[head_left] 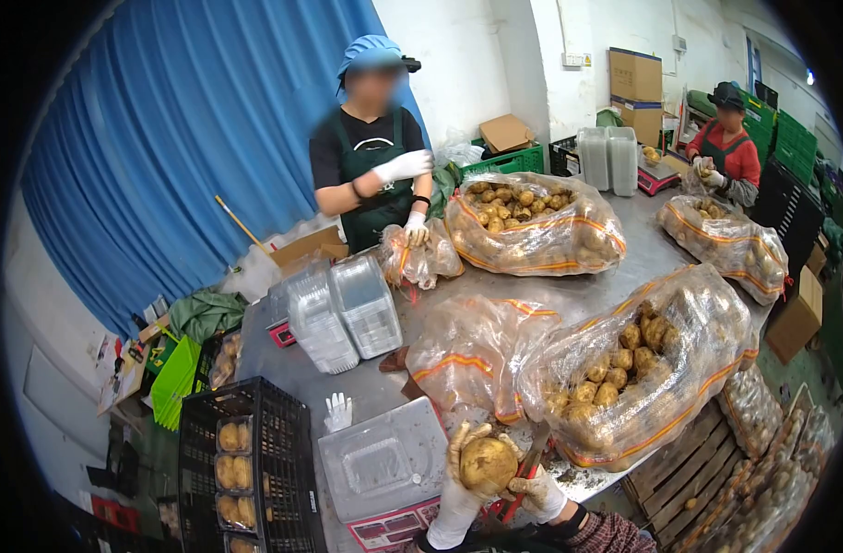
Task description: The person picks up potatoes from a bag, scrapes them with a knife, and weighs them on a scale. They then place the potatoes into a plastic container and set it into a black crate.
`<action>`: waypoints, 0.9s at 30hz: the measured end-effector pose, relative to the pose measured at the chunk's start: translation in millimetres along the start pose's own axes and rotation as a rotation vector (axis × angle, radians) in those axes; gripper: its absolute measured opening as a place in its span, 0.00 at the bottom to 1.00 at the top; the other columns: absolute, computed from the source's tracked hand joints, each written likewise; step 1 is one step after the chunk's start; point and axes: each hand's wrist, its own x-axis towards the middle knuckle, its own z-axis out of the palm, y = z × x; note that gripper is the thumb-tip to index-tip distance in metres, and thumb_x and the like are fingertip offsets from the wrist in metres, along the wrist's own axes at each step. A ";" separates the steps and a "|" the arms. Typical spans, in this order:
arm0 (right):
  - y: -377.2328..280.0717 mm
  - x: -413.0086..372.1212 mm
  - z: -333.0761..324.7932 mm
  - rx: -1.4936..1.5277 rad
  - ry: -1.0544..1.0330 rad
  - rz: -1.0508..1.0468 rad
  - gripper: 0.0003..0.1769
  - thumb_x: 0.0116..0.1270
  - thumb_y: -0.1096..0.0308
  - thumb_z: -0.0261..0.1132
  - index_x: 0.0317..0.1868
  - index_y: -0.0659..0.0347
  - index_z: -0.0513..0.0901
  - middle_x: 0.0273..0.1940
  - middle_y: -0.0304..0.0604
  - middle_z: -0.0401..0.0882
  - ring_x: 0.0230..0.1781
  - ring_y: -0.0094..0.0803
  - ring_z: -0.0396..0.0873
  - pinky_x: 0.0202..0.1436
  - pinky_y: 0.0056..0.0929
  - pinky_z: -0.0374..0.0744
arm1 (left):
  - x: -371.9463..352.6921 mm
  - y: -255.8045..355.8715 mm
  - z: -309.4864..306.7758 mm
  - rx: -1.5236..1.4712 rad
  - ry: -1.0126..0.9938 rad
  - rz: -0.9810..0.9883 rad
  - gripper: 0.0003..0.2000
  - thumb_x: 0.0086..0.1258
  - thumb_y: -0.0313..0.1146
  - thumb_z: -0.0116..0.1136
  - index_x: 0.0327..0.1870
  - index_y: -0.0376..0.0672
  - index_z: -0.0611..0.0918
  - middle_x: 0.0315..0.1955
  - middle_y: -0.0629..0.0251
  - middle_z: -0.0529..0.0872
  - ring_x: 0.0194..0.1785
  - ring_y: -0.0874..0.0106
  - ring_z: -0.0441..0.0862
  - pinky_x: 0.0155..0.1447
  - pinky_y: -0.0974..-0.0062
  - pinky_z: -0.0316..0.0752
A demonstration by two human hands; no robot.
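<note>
A large round potato (488,467) rests in my gloved left hand (460,488), whose fingers curl around its side. Red-handled scissors (528,472) are gripped in my gloved right hand (541,496), blades pointing up beside the potato. Just left of my hands is a scale (384,456) with an open clear plastic tray (381,464) on its platform. Beyond my right hand lies a big clear bag of potatoes (615,378), open at the top. A crumpled clear bag (472,355) lies against its left side.
A black crate (288,461) with packed potato trays stands at left. Stacked clear containers (347,313) and a white glove (338,412) are on the metal table. Across it, a co-worker (375,157) stands near another potato bag (536,230); another person (730,147) works far right.
</note>
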 end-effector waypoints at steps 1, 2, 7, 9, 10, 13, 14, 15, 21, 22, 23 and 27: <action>-1.2 0.9 -2.8 0.002 0.003 -0.002 0.45 0.57 0.71 0.70 0.72 0.63 0.56 0.65 0.46 0.67 0.62 0.32 0.69 0.61 0.32 0.72 | -2.1 -1.7 3.2 0.111 -0.066 0.092 0.39 0.54 0.31 0.74 0.65 0.35 0.62 0.57 0.56 0.75 0.58 0.67 0.75 0.66 0.67 0.67; -5.0 3.1 -3.2 -0.192 0.014 -0.085 0.43 0.58 0.69 0.70 0.71 0.61 0.58 0.63 0.46 0.68 0.61 0.33 0.71 0.60 0.33 0.73 | 0.3 -5.8 -5.6 0.245 -0.128 0.061 0.48 0.45 0.24 0.78 0.67 0.38 0.56 0.61 0.58 0.71 0.61 0.68 0.73 0.67 0.68 0.67; -57.0 -9.0 41.8 -1.443 0.041 -0.632 0.34 0.59 0.61 0.68 0.66 0.55 0.68 0.59 0.47 0.72 0.54 0.41 0.77 0.54 0.35 0.76 | -1.7 -3.4 -22.0 0.219 -0.062 0.005 0.45 0.44 0.23 0.77 0.64 0.39 0.61 0.60 0.58 0.72 0.61 0.69 0.73 0.64 0.70 0.70; -70.8 -21.5 58.3 -1.599 0.151 -0.617 0.29 0.58 0.56 0.67 0.60 0.54 0.75 0.56 0.48 0.73 0.50 0.47 0.77 0.49 0.38 0.78 | 1.5 4.8 -25.2 0.356 -0.101 0.126 0.44 0.44 0.18 0.73 0.66 0.40 0.60 0.60 0.58 0.70 0.62 0.66 0.71 0.64 0.65 0.71; -73.9 -22.7 58.9 -1.730 0.141 -0.729 0.24 0.56 0.54 0.68 0.52 0.55 0.79 0.48 0.46 0.78 0.42 0.43 0.80 0.40 0.36 0.79 | 2.0 7.3 -26.3 0.358 -0.097 0.123 0.44 0.44 0.18 0.73 0.66 0.40 0.60 0.60 0.58 0.70 0.62 0.66 0.71 0.64 0.65 0.71; -71.2 -32.3 54.1 -1.817 0.102 -0.579 0.19 0.56 0.54 0.68 0.46 0.55 0.82 0.36 0.41 0.80 0.32 0.38 0.81 0.32 0.33 0.78 | 4.0 8.7 -30.0 0.482 -0.031 0.160 0.40 0.43 0.17 0.70 0.62 0.38 0.65 0.56 0.59 0.74 0.59 0.70 0.74 0.62 0.71 0.71; -70.9 -30.9 56.5 -1.865 0.113 -0.669 0.17 0.56 0.54 0.69 0.42 0.54 0.83 0.28 0.39 0.78 0.26 0.36 0.80 0.28 0.32 0.77 | 3.8 6.4 -31.8 0.461 -0.019 0.147 0.39 0.43 0.17 0.70 0.62 0.38 0.65 0.55 0.60 0.74 0.58 0.70 0.74 0.62 0.72 0.71; -71.1 -29.3 59.3 -1.865 0.114 -0.668 0.17 0.56 0.54 0.69 0.42 0.54 0.83 0.28 0.39 0.78 0.26 0.36 0.80 0.28 0.32 0.77 | 3.7 5.2 -33.2 0.440 -0.006 0.135 0.39 0.42 0.16 0.69 0.61 0.38 0.66 0.55 0.60 0.74 0.58 0.70 0.75 0.62 0.72 0.71; -67.3 -22.9 58.3 -1.839 0.121 -0.637 0.16 0.56 0.55 0.69 0.39 0.55 0.83 0.25 0.41 0.78 0.24 0.38 0.79 0.27 0.34 0.76 | 2.1 7.1 -33.5 0.498 0.002 0.201 0.42 0.41 0.17 0.72 0.63 0.39 0.64 0.56 0.57 0.74 0.57 0.67 0.75 0.61 0.68 0.72; -67.8 -21.7 55.4 -1.788 0.195 -0.697 0.16 0.55 0.56 0.69 0.40 0.56 0.83 0.25 0.42 0.78 0.24 0.39 0.79 0.26 0.34 0.76 | 0.7 7.7 -33.6 0.499 0.001 0.201 0.42 0.41 0.17 0.72 0.63 0.39 0.64 0.56 0.57 0.74 0.57 0.67 0.75 0.61 0.68 0.72; -69.2 -21.3 53.2 -1.735 0.266 -0.756 0.16 0.55 0.57 0.70 0.40 0.56 0.83 0.25 0.42 0.78 0.24 0.40 0.79 0.26 0.33 0.76 | -0.5 11.9 -30.1 0.516 0.001 0.185 0.42 0.41 0.17 0.71 0.63 0.39 0.64 0.56 0.57 0.74 0.57 0.68 0.75 0.61 0.68 0.72; -63.5 -9.0 69.8 -1.412 0.231 -0.720 0.30 0.51 0.51 0.74 0.52 0.57 0.79 0.41 0.46 0.82 0.36 0.41 0.84 0.38 0.33 0.82 | -1.2 6.5 -34.0 0.683 -0.073 0.177 0.43 0.41 0.15 0.69 0.64 0.39 0.64 0.57 0.57 0.73 0.59 0.67 0.74 0.62 0.68 0.72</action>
